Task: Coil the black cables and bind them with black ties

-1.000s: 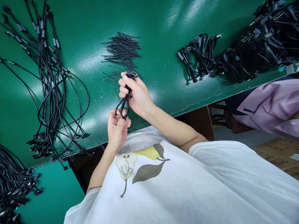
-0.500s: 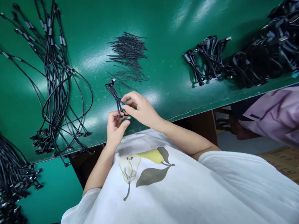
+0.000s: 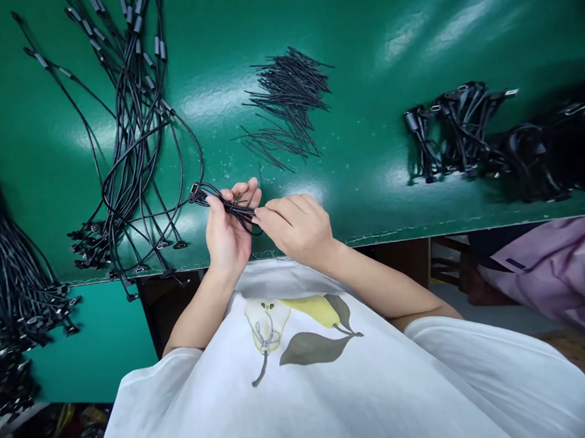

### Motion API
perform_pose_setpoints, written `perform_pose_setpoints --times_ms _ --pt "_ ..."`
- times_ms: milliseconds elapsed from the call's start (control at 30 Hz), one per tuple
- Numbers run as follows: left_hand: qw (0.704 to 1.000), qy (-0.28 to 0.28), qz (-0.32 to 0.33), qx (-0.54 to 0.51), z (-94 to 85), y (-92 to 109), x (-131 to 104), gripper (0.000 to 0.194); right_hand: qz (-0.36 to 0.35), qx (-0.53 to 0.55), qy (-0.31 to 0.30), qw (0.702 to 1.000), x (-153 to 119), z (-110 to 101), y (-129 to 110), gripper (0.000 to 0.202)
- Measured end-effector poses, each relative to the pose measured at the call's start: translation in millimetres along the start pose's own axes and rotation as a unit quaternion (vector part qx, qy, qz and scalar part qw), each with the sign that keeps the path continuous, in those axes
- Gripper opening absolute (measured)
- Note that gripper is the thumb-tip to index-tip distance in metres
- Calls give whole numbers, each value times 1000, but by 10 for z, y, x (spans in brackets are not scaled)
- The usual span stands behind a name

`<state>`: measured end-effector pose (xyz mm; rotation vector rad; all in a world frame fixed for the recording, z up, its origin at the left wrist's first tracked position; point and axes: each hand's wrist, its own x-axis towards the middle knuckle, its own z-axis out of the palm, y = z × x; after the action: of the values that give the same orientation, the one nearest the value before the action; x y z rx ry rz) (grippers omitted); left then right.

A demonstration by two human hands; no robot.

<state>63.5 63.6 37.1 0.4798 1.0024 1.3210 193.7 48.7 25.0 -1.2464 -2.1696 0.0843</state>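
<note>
A folded black cable (image 3: pixel 236 208) lies across my left hand (image 3: pixel 228 240), whose thumb presses on it near the connector end. The connector, with its metal opening showing, points to the left. My right hand (image 3: pixel 296 231) pinches the other end of the bundle with thumb and forefinger. A thin dark strand stands up near my left fingertips; whether it is held is unclear. Beyond my hands lies a pile of short black twist ties (image 3: pixel 293 82), with a few loose ones on its near side.
Long loose cables (image 3: pixel 133 123) lie on the green table (image 3: pixel 369 173) to the left, and another bunch (image 3: pixel 12 265) hangs over the far-left edge. Folded cable bundles (image 3: pixel 466 123) are heaped at the right. Pink cloth (image 3: pixel 550 261) shows below the table's right edge.
The cable bundle has turned from nearly upright to lying across my left palm. My right hand has shifted to the bundle's right end. The view has swung, sliding the table's contents rightward.
</note>
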Motion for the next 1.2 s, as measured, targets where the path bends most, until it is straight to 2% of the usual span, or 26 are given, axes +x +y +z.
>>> perform_pose_setpoints --times_ms 133,400,633,767,867,967,1033,1100,1167,1200 --pt "999 23 31 12 44 -30 -52 29 11 11 9 1000 15 -2 -57 27" --pt "999 10 43 10 35 -111 -86 25 56 50 13 997 4 67 -90 26" --pt "998 10 61 12 46 -156 -92 27 60 55 42 996 43 90 -125 26" --pt "998 -9 62 -14 64 -204 -124 26 58 46 55 996 51 100 -164 25" --pt "998 -14 56 -23 74 -212 -128 28 70 49 42 995 33 102 -190 26" --pt "999 -17 39 -14 49 -150 -103 34 86 92 -3 992 37 33 -132 28" --pt "999 -24 28 17 -1 -80 -90 38 101 178 -36 978 77 -59 -19 29" --pt "996 -62 -9 61 -67 -17 -97 40 143 289 -28 946 155 -157 118 28" --pt "982 -140 -75 105 -122 18 -124 42 175 414 -29 893 254 -226 221 40" --pt "967 -189 -113 126 -137 23 -144 43 177 479 -56 858 303 -243 243 49"
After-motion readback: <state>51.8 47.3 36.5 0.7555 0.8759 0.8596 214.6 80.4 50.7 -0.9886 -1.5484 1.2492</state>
